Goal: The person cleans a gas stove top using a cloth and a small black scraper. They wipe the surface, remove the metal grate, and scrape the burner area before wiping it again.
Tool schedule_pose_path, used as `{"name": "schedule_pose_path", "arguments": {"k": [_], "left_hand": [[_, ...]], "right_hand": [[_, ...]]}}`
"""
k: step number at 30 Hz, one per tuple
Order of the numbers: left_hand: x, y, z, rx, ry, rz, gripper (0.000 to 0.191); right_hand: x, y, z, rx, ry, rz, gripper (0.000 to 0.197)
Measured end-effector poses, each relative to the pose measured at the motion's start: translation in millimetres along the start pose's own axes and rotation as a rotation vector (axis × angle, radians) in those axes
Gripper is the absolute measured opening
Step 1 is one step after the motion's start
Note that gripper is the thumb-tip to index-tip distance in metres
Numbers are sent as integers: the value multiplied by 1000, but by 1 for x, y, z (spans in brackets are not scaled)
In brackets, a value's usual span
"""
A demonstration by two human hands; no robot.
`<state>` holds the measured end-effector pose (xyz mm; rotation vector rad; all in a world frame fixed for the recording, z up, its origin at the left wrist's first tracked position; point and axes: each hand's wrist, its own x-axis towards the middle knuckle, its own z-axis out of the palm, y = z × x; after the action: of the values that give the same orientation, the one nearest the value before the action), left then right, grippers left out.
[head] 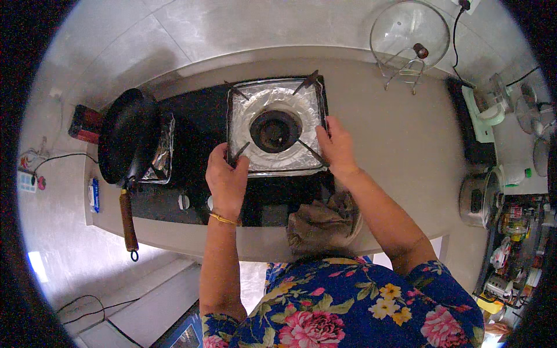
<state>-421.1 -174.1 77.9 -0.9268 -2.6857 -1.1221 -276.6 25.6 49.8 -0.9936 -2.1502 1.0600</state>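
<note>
Both my hands grip a square black pan support point(310, 152) of a gas hob, one at each side. My left hand point(227, 182) holds its front left corner, and my right hand point(337, 150) its right side near the front. Crinkled aluminium foil point(278, 167) lines the square around the dark round burner point(276, 131). Whether the support is raised off the black glass hob point(196, 130) I cannot tell. Close below my right hand, a crumpled brown cloth point(322, 224) lies over the hob's front edge and the counter.
A black wok point(128, 137) with a wooden handle point(127, 217) sits on the left burner, its handle jutting past the counter edge. At the back right, a glass lid point(409, 32) leans in a wire stand point(404, 71). A steel pot point(474, 200) stands at the far right.
</note>
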Motion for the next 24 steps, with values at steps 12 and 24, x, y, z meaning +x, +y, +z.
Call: {"name": "schedule_pose_path", "arguments": {"k": [12, 24], "left_hand": [[-45, 123, 91, -210, -298, 267, 49], [-105, 234, 185, -241, -591, 376, 48]], "right_hand": [[-37, 141, -166, -41, 232, 161, 20], [-127, 207, -294, 41, 437, 299, 9]]}}
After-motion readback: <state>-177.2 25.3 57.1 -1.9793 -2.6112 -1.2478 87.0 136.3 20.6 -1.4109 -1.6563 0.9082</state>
